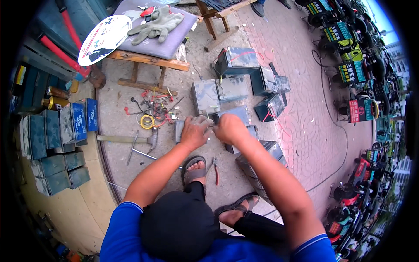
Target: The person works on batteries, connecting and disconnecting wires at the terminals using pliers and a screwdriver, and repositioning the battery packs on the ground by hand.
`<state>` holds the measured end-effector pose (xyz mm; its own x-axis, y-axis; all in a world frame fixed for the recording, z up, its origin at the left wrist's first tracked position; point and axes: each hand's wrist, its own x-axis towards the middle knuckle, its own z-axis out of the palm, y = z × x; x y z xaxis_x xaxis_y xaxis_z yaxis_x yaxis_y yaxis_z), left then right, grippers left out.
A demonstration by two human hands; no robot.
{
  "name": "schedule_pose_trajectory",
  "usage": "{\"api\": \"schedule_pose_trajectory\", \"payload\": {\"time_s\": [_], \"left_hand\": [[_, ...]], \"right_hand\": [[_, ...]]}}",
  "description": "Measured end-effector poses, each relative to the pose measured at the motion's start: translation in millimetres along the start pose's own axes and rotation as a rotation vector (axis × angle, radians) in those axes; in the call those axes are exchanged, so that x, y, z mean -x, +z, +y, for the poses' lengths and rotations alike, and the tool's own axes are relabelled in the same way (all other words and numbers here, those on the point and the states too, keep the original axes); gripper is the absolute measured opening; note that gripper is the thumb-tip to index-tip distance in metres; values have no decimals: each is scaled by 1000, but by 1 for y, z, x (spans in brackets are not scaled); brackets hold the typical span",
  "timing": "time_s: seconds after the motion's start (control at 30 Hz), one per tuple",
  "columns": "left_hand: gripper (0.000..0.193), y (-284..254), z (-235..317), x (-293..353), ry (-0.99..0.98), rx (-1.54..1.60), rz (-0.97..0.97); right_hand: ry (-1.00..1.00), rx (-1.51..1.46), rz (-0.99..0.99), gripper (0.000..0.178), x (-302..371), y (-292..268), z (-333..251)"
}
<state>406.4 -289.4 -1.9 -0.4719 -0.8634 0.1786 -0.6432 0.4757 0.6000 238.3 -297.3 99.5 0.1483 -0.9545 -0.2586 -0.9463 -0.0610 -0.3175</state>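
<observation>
My left hand (196,131) lies over a small grey battery (178,132), its fingers bent and drawn together toward the right. Against its fingertips my right hand (229,128) is closed in a fist-like grip. What the fingers of either hand pinch is too small or hidden to make out. Just beyond stand two dusty grey batteries, one upright block (205,97) and one flatter block (232,89). Another battery (235,114) sits partly behind my right hand. A tangle of cut wires and connectors (152,107) with a yellow wire coil (147,122) lies to the left.
A hammer (131,139) and red-handled pliers (216,171) lie on the ground by my sandals. A cushioned stool (174,43) holds gloves (158,27) and a round fan (104,39). More batteries (239,61) stand right; stacked ones (52,135) left. Parked scooters (349,72) line the far right.
</observation>
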Motion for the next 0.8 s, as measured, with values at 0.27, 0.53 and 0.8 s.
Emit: {"api": "schedule_pose_trajectory", "payload": {"time_s": [0.27,0.53,0.8], "left_hand": [[28,-1,-3,2,25,21,25],[14,3,-14,5,64,-100,44],[34,27,-17,12,-33,-106,-201]], "right_hand": [[5,48,-660,19,-39,-13,0],[257,126,-428,27,-27,-20,-44],[60,97,-324,22,-7,-25,-32]]}}
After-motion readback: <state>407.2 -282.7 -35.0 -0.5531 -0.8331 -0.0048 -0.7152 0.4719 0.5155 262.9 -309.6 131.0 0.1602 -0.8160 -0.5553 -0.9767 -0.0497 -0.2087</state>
